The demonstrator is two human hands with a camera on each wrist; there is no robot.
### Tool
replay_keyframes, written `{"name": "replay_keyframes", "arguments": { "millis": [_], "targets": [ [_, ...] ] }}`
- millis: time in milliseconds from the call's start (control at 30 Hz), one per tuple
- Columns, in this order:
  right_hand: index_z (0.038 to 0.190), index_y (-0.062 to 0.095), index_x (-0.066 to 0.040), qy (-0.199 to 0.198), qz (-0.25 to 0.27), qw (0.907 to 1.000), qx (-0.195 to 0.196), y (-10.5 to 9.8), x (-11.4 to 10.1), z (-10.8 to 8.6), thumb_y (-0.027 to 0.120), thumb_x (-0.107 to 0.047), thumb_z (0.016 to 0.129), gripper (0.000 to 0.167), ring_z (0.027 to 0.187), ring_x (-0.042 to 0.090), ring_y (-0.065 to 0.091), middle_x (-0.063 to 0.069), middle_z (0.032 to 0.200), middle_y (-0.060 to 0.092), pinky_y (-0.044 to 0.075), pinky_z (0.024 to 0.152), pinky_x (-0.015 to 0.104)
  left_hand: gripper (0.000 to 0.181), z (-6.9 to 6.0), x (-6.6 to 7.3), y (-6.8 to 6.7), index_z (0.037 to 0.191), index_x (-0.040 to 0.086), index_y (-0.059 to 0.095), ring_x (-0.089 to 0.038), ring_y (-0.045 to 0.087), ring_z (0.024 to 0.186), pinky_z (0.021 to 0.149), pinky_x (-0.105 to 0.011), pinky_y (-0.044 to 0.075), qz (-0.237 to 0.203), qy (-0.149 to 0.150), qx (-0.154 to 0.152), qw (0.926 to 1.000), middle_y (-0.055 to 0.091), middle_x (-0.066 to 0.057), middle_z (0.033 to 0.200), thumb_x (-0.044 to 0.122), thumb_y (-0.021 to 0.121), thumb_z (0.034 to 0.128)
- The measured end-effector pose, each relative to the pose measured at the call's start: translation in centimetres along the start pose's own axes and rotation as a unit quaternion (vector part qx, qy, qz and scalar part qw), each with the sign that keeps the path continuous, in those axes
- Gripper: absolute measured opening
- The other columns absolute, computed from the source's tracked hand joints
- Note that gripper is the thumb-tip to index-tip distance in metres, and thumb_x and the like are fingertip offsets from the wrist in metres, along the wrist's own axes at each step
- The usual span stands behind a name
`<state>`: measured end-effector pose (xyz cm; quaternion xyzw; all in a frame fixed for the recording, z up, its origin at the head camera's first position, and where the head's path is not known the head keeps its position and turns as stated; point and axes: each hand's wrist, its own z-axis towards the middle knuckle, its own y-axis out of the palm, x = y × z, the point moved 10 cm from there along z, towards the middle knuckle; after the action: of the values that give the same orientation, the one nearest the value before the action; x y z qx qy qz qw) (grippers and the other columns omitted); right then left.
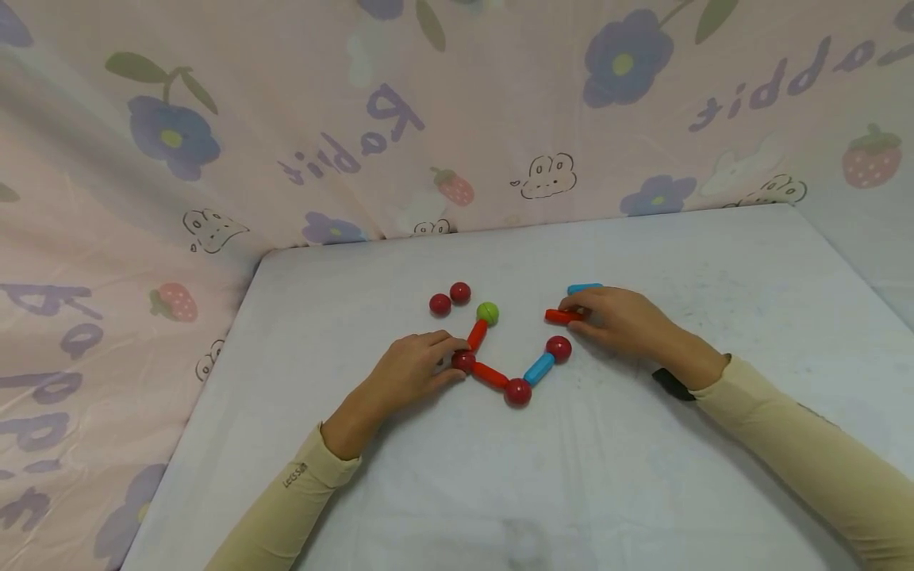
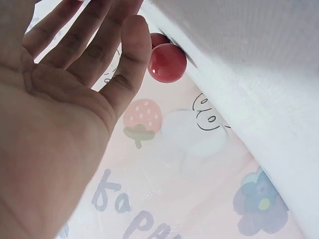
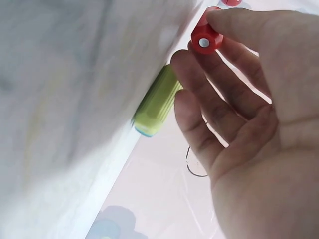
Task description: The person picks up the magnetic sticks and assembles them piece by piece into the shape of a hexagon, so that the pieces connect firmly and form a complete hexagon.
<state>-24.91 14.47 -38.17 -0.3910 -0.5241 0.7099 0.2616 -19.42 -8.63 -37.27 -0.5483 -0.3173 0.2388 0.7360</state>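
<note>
Your left hand (image 1: pixel 410 366) pinches red ball (image 1: pixel 466 364) of ball-and-rod chain (image 1: pixel 489 376) on counter (image 1: pixel 428 492); your right hand (image 1: pixel 620 321) holds red rod (image 1: pixel 560 317) between thumb and fingers.

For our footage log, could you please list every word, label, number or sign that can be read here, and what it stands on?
"Rabbit": on the pink patterned fabric, repeated, with the lettering reversed or flipped.
"LETS": apparently, on the left sleeve; the letters after it are too small to read.
Right sleeve: a dark marking, too small to read.
</note>
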Motion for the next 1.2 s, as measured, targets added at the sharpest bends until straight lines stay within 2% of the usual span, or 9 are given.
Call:
{"name": "replay_keyframes", "arguments": {
  "millis": [767, 1000, 1200],
  "targets": [
    [0.116, 0.069, -0.016, -0.014, 0.003, 0.9999, -0.002, 0.1, -1.6, 0.8, 0.076, -0.022, 0.087, 0.03, 0.089, 0.016, 0.066, 0.001, 0.103, 0.071, 0.058, 0.078, 0.038, 0.038, 0.0, 0.1, -0.2, 0.12, 0.021, 0.069, -0.008, 0.055, 0.073, 0.069, -0.024, 0.05, 0.004, -0.007, -0.004, 1.0, 0.069, 0.006, 0.096, 0.029, 0.08, 0.0849],
    [0.119, 0.069, -0.018, -0.003, 0.005, 1.0, -0.003, 0.4, -1.6, 1.3, 0.077, -0.024, 0.087, 0.034, 0.092, 0.018, 0.067, 0.001, 0.109, 0.072, 0.059, 0.08, 0.039, 0.038, 0.1, 0.3, -0.2, 0.12, 0.021, 0.069, -0.008, 0.055, 0.073, 0.069, -0.024, 0.05, 0.003, 0.001, 0.001, 1.0, 0.069, 0.005, 0.097, 0.029, 0.079, 0.0852],
    [0.116, 0.07, -0.018, -0.024, 0.0, 0.9997, -0.006, 0.7, -2.5, 1.9, 0.078, -0.022, 0.085, 0.032, 0.088, 0.016, 0.065, -0.001, 0.101, 0.072, 0.058, 0.077, 0.036, 0.037, 0.0, 0.2, -0.2, 0.12, 0.02, 0.069, -0.008, 0.055, 0.074, 0.069, -0.025, 0.051, -0.001, -0.001, 0.001, 1.0, 0.069, 0.005, 0.097, 0.028, 0.08, 0.0851]
  ]
}}
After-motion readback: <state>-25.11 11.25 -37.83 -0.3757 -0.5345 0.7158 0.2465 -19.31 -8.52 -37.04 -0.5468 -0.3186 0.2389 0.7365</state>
